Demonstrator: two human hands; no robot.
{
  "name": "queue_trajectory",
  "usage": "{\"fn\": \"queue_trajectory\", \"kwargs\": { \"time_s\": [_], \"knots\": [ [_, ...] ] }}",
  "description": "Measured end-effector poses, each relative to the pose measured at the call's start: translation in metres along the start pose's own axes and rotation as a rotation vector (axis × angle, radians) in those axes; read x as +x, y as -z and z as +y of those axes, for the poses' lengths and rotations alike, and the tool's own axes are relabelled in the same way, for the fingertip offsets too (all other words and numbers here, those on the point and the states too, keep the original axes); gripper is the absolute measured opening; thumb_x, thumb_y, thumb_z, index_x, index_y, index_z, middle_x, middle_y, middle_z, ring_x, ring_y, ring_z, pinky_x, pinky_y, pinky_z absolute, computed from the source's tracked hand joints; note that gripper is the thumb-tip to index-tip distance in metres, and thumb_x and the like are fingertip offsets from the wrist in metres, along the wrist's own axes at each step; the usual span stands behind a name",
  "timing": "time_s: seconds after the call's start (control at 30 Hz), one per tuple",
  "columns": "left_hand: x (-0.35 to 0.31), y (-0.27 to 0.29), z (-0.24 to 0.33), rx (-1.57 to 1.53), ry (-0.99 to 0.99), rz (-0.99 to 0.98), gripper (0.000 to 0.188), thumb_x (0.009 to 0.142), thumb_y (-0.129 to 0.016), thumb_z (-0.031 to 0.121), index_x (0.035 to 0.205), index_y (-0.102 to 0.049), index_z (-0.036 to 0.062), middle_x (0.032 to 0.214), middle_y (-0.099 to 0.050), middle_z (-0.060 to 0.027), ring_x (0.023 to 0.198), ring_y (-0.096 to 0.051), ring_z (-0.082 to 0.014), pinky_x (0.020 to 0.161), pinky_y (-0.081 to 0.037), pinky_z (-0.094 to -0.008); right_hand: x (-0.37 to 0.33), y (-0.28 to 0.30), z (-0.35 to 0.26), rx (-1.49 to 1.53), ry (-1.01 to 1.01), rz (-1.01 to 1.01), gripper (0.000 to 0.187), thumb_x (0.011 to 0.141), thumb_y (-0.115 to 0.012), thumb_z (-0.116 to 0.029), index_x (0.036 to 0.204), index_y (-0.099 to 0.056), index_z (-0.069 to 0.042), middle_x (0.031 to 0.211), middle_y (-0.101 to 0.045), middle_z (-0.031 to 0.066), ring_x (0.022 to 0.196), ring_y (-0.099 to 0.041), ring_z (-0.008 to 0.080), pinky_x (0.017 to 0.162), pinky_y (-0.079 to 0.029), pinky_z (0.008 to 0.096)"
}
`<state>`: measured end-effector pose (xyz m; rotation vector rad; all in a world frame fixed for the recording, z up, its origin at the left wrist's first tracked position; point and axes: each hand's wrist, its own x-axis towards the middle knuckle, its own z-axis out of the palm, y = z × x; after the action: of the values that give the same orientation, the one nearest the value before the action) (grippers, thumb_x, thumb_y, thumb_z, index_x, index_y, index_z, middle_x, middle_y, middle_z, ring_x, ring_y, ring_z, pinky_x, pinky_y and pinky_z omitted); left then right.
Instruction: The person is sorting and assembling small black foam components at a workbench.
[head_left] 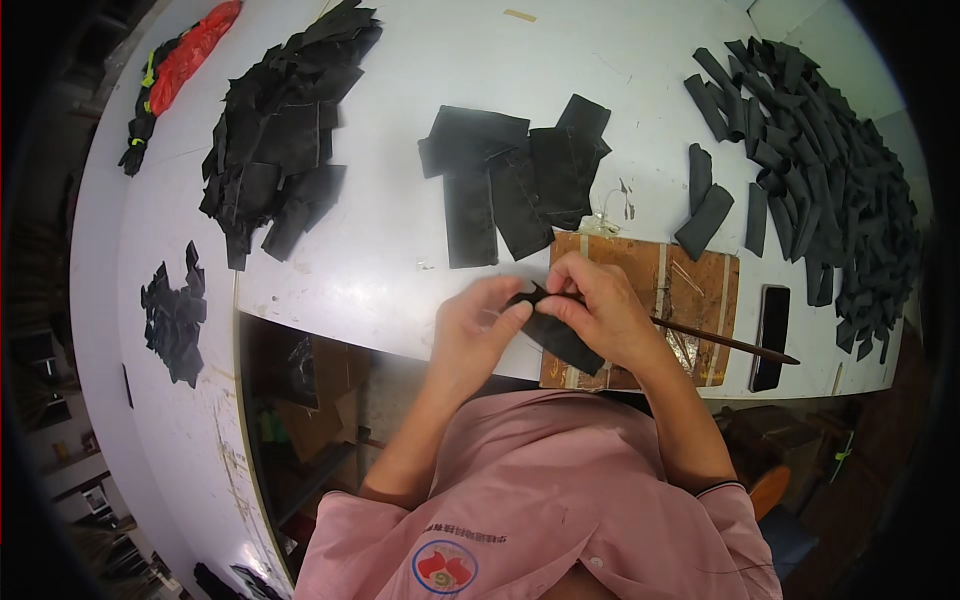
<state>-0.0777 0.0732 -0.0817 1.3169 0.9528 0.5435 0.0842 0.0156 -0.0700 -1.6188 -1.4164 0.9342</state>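
Note:
Between my two hands is a small black fabric piece (562, 343), its lower end hanging over the left part of a brown board. My left hand (478, 328) pinches its upper left corner between thumb and fingers. The fingers of my right hand (605, 308) are closed at the same top edge, close to my left fingertips. A slim dark pointed stick (725, 340) runs out to the right from under my right hand. Whether the right hand grips the stick, or its inner end enters the fabric, is hidden.
The taped brown board (700, 290) lies at the table's front edge, a dark phone (770, 338) beside it. Flat black pieces (515, 185) lie ahead. Black fabric piles (275, 150) stand left; many dark fabric tubes (820, 180) heap right. A red bag (195, 55) lies far left.

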Motion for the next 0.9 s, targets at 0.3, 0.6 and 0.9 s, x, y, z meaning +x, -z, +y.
{"fn": "queue_trajectory", "kwargs": {
  "time_s": [0.3,0.6,0.9],
  "knots": [
    [-0.023,-0.009,0.027,-0.412,0.074,-0.05,0.013,0.078,-0.061,0.007,0.087,-0.059,-0.0029,0.075,-0.061,-0.0049,0.065,-0.053,-0.007,0.063,-0.043,-0.0177,-0.027,0.004,-0.009,0.636,-0.29,0.053,0.012,0.07,-0.067,-0.007,0.073,-0.059,0.002,0.061,-0.051,-0.0025,0.058,-0.044,0.0027,0.051,-0.036,0.0191],
    [-0.011,0.008,0.064,-0.215,0.153,-0.311,0.017,0.078,-0.06,0.01,0.09,-0.06,-0.0029,0.078,-0.06,-0.0036,0.067,-0.05,-0.0053,0.061,-0.04,-0.0184,-0.036,0.023,-0.017,0.498,-0.187,-0.132,0.012,0.072,-0.063,-0.008,0.072,-0.057,0.002,0.058,-0.047,0.0016,0.054,-0.041,0.0062,0.05,-0.034,0.0229],
    [-0.019,-0.006,0.059,0.173,-0.064,-0.172,0.003,0.076,-0.06,-0.003,0.078,-0.058,-0.0014,0.067,-0.054,0.0016,0.061,-0.048,-0.0033,0.055,-0.039,-0.0165,-0.038,0.013,-0.041,-0.474,0.224,0.46,0.02,0.067,-0.068,-0.011,0.081,-0.057,-0.001,0.072,-0.052,0.0063,0.065,-0.048,0.0209,0.055,-0.039,0.0306]
  ]
}}
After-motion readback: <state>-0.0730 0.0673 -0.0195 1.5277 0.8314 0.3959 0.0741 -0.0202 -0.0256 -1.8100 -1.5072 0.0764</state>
